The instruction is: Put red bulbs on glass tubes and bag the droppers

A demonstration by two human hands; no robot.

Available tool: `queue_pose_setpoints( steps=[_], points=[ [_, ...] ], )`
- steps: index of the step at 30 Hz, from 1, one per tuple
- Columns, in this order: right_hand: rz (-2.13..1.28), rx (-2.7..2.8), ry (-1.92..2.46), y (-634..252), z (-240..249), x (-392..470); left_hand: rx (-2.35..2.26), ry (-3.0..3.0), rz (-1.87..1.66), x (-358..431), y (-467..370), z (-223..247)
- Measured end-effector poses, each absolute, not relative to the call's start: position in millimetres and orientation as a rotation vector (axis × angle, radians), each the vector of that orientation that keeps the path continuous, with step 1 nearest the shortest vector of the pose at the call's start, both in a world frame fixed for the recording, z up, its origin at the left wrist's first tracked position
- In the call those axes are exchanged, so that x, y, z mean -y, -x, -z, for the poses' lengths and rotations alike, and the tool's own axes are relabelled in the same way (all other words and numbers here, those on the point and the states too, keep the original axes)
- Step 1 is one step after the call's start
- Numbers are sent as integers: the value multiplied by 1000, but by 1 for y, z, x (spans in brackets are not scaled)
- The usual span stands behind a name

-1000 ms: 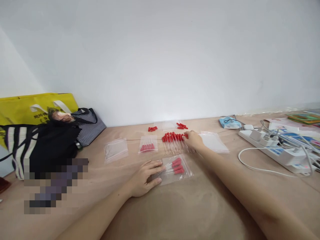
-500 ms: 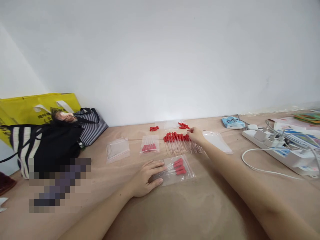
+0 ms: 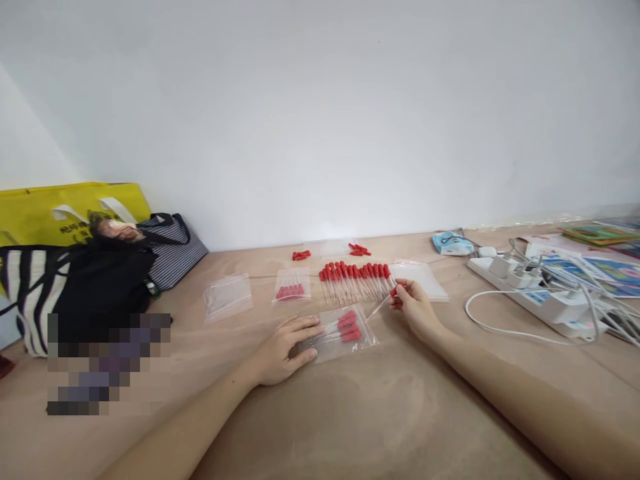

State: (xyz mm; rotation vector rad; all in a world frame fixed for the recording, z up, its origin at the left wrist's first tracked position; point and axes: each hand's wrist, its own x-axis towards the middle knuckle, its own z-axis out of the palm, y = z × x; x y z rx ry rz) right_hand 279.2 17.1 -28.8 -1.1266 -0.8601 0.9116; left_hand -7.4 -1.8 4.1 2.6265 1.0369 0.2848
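My left hand lies with its fingers spread on a clear zip bag. Several glass droppers with red rubber bulbs are inside that bag. Between the fingertips of my right hand is the red bulb of one dropper, its glass tip slanting down to the left toward the bag's right edge. Just beyond my hands lies a row of droppers, bulbs facing away from me. A second zip bag with several droppers lies to the left of the row.
Empty-looking zip bags lie left, and more clear bags right of the row. Loose red bulbs sit near the wall. A power strip with white cables and a blue mask are right; a black bag stands left.
My right hand has drawn back from the right end of the row toward me, with a dropper now in its fingers. My left hand stays on the bag. The view has shifted slightly.
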Motion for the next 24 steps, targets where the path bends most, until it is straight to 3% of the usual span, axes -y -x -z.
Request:
queue_pose_setpoints(
  steps=[24],
  points=[
    [-1249, 809, 1017, -263, 28, -2, -1025, -2627, -310, 1, 7, -4]
  ],
)
